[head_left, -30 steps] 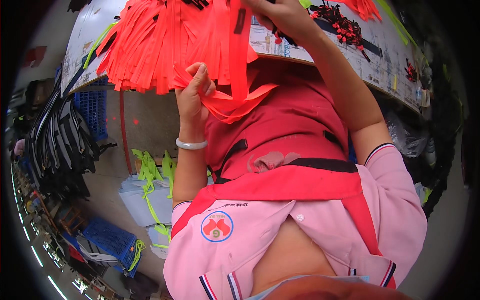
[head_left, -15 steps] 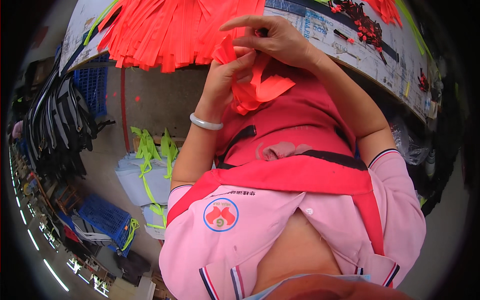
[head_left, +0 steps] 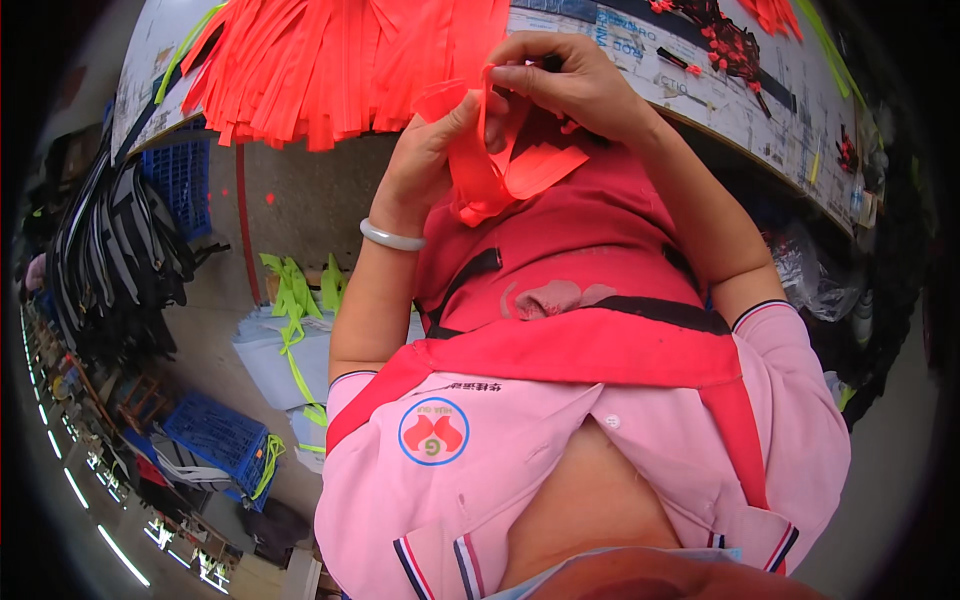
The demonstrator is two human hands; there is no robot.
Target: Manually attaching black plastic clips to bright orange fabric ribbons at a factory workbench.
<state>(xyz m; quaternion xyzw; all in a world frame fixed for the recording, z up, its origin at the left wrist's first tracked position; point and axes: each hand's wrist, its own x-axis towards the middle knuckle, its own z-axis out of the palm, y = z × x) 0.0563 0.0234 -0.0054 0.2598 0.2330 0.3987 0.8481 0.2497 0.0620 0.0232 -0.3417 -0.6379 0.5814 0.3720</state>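
Between my hands, over the lap of my red apron, is a bunch of bright orange-red fabric strips [head_left: 475, 178]. My left hand [head_left: 436, 140] is closed round the bunch, with the strips sticking out above the thumb and hanging below. Close beside it, my right hand [head_left: 560, 80] pinches one strip between thumb and fingertips and holds it upright. A loop of strip spreads to the right under that hand. Just beyond my left hand, a large pile of matching orange-red strips [head_left: 330, 70] hangs over the table's near edge.
The worktable [head_left: 690, 95] has a printed whitish cover. Small black cords with red ends [head_left: 735, 50] lie on its right part. To the left hang black and grey straps [head_left: 115, 230]. Blue crates [head_left: 215, 440] and pale bundles tied with lime-green strips [head_left: 270, 355] stand on the floor.
My right hand's fingers have closed from a spread pose into a pinch on one strip, now drawn upright. My left hand and the bunch have shifted slightly left in view.
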